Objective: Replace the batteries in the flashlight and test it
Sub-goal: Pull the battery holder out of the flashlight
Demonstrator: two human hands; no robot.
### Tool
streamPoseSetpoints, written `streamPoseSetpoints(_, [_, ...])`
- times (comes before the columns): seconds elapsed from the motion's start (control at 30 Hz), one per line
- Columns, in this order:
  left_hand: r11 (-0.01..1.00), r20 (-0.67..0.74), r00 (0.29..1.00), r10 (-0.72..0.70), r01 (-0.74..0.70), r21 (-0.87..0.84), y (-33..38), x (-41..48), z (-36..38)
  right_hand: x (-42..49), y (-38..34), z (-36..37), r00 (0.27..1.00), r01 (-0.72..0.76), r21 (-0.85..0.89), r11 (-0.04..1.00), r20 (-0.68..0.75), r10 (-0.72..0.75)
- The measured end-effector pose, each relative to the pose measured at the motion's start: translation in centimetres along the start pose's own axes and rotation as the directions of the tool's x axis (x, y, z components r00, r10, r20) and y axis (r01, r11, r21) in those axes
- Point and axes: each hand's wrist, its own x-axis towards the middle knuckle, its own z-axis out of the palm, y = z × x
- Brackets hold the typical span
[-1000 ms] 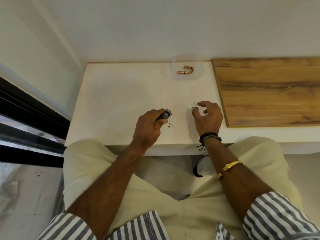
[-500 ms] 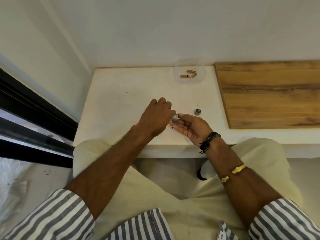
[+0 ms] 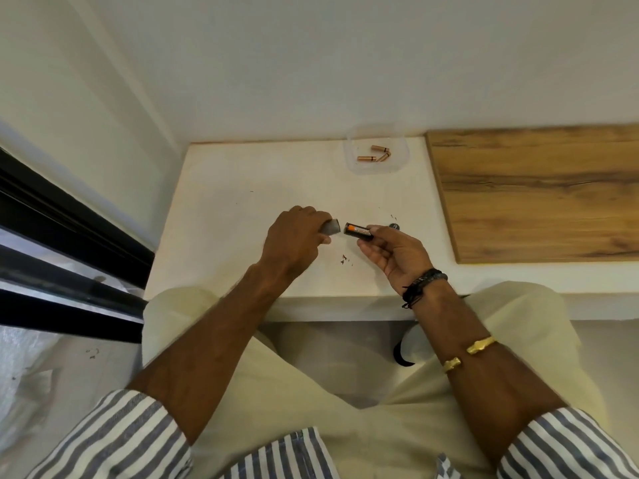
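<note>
Matt grey metal flashlight body [image 3: 331,227], glossy copper batteries [image 3: 366,158] in clear plastic tub [image 3: 401,160], grained wood board [image 3: 532,195].

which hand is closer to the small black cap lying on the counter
Right. The right hand sits just in front of the cap, its fingers almost reaching it. The left hand, gripping the flashlight body, is farther off to the cap's left.

flashlight body [image 3: 331,227] mostly hidden in left hand [image 3: 294,240], end cap [image 3: 394,226] half behind right hand [image 3: 394,252]

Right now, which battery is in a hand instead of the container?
The orange-ended battery in the black holder, held by the right hand. The three copper batteries lie in the clear container.
</note>
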Motion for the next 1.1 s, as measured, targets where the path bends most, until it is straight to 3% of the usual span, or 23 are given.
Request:
streamPoseSetpoints(0.13, [0.947,-0.097,0.973,-0.209,0.177,-0.268,-0.7,0.0,0.1,0.0,-0.1,-0.1,1.000,0.006,0.068,0.998,-0.004,-0.006])
streamPoseSetpoints(0.33, [0.823,-0.181,0.916,-0.358,0.218,-0.524,-0.9,0.2,1.0,-0.1,0.0,-0.1,1.000,0.016,0.109,0.994,0.021,-0.018])
streamPoseSetpoints(0.63, [0.785,-0.164,0.892,-0.422,0.269,-0.557,-1.5,0.6,2.1,0.1,0.1,-0.4,0.998,-0.009,0.148,0.989,0.060,0.000])
streamPoseSetpoints(1.1, [0.795,-0.074,0.919,-0.388,0.293,-0.532,-1.8,0.2,1.6,-0.4,0.1,-0.2,0.998,-0.003,0.141,0.990,0.063,-0.006])
